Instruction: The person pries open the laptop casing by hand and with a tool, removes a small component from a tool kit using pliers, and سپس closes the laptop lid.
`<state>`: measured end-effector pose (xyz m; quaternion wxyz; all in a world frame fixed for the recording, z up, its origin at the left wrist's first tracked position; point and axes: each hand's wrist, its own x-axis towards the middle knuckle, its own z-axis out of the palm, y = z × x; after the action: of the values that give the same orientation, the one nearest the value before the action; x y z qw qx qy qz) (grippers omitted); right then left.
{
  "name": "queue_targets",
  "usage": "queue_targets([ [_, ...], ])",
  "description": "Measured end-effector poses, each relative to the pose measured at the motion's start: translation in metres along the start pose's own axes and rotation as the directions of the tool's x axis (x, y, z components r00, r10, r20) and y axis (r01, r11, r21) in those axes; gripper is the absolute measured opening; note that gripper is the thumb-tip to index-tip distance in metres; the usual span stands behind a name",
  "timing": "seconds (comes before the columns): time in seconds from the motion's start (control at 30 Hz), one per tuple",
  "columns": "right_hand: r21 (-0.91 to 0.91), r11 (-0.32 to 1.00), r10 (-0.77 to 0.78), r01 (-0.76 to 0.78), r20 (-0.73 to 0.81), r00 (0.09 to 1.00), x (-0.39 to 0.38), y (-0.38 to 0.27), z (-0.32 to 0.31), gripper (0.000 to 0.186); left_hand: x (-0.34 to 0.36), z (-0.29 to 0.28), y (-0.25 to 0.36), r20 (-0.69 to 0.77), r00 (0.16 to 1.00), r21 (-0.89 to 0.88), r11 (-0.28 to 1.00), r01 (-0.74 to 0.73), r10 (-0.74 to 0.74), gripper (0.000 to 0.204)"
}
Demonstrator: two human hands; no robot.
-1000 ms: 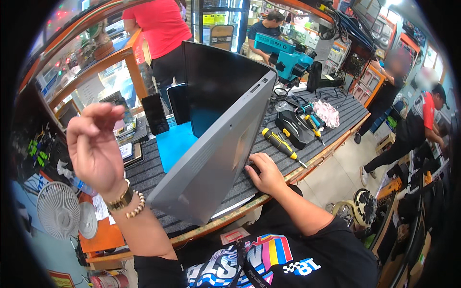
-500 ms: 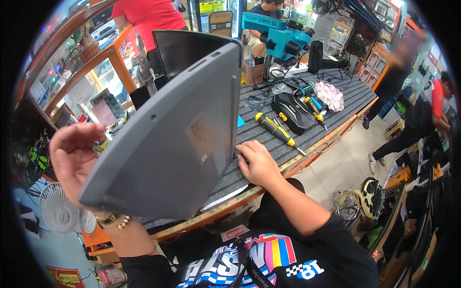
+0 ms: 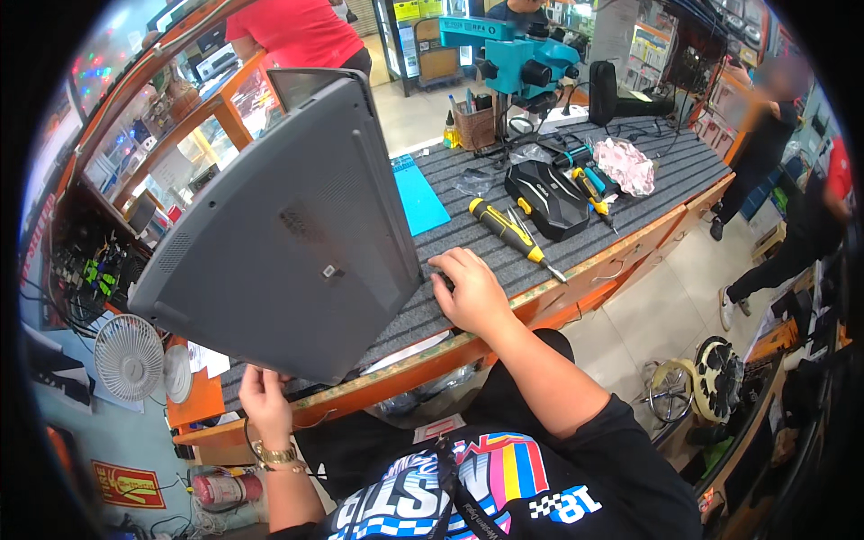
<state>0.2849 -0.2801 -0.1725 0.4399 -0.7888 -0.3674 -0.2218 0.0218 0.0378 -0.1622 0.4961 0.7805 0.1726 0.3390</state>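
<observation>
A grey laptop (image 3: 270, 225) is tilted up on its side on the striped bench mat (image 3: 495, 288), its underside toward me and a sliver of the dark screen showing behind the top. My left hand (image 3: 267, 396) has its fingers closed at the laptop's lower edge. My right hand (image 3: 472, 292) rests beside its right edge, fingers bent; what is under them is hidden. To the right lie a yellow-black screwdriver (image 3: 504, 229), a black case (image 3: 546, 198), smaller tools (image 3: 594, 189) and a pinkish cloth (image 3: 625, 166). A blue pad (image 3: 421, 207) lies behind the laptop.
A teal microscope (image 3: 526, 63), pen basket (image 3: 475, 126) and black pouch (image 3: 601, 94) stand at the back. A white fan (image 3: 128, 355) is at left. People in red (image 3: 297, 36) and black (image 3: 760, 153) stand beyond the bench, whose front edge (image 3: 648, 234) runs diagonally.
The laptop has swung leftward, turning its underside more toward me. My left hand has dropped from the raised upper left to the lower edge. My right hand has shifted slightly up and left.
</observation>
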Motion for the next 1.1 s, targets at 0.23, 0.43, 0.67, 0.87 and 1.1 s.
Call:
queue_targets([
  [0.23, 0.143, 0.988, 0.055, -0.051, -0.024, 0.998, -0.004, -0.003, -0.007, 0.024, -0.035, 0.034, -0.009, 0.127, 0.912, 0.453, 0.796, -0.403, 0.390, 0.019],
  [0.43, 0.232, 0.972, 0.052, -0.043, -0.034, 0.998, -0.007, -0.002, -0.014, 0.026, -0.033, 0.046, -0.012, 0.150, 0.878, 0.564, 0.690, -0.454, 0.455, 0.015],
  [0.67, 0.170, 0.984, 0.105, -0.047, -0.353, 0.930, -0.010, 0.025, -0.099, 0.033, -0.038, 0.029, -0.004, 0.225, 0.891, 0.478, 0.753, -0.453, 0.394, 0.014],
  [0.87, 0.230, 0.892, 0.445, -0.389, -0.304, 0.842, -0.030, 0.127, -0.193, 0.032, -0.037, 0.034, 0.010, 0.277, 0.877, 0.437, 0.761, -0.479, 0.393, 0.009],
  [1.1, 0.128, 0.860, 0.506, -0.494, -0.338, 0.793, -0.061, 0.122, -0.199, 0.030, -0.037, 0.029, 0.009, 0.334, 0.872, 0.461, 0.745, -0.482, 0.357, 0.018],
])
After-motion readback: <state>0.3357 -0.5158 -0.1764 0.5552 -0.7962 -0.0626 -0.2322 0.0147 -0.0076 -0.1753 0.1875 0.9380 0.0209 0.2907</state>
